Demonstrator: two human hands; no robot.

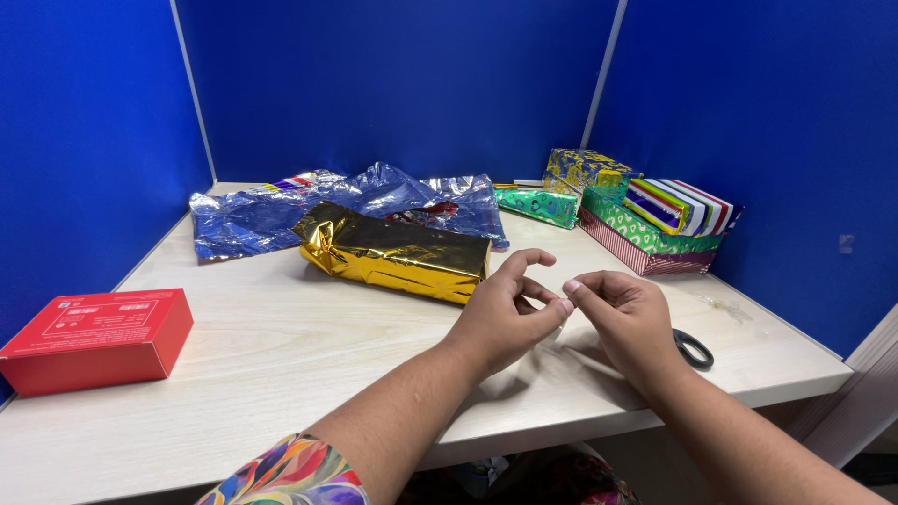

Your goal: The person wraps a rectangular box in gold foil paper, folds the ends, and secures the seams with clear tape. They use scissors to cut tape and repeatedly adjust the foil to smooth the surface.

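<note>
1. Both hands are hovering over the desk (281, 346) near its front edge, fingertips meeting.
2. The left hand (500, 313) and the right hand (629, 318) are pinching together; whether anything sits in either grip, I cannot tell.
3. The gold-wrapped parcel (393, 251) is lying mid-desk, just beyond the left hand.
4. Black scissors (693, 349) are peeking out beside the right hand, near the right edge.

Above the pale counter (281, 346), the left hand (500, 313) and right hand (627, 313) meet fingertip to fingertip, pinching something too small to make out. Just beyond them lies a gold-wrapped parcel (398, 252); black scissors (693, 349) lie beside the right hand, a red box (94, 337) far left.
</note>
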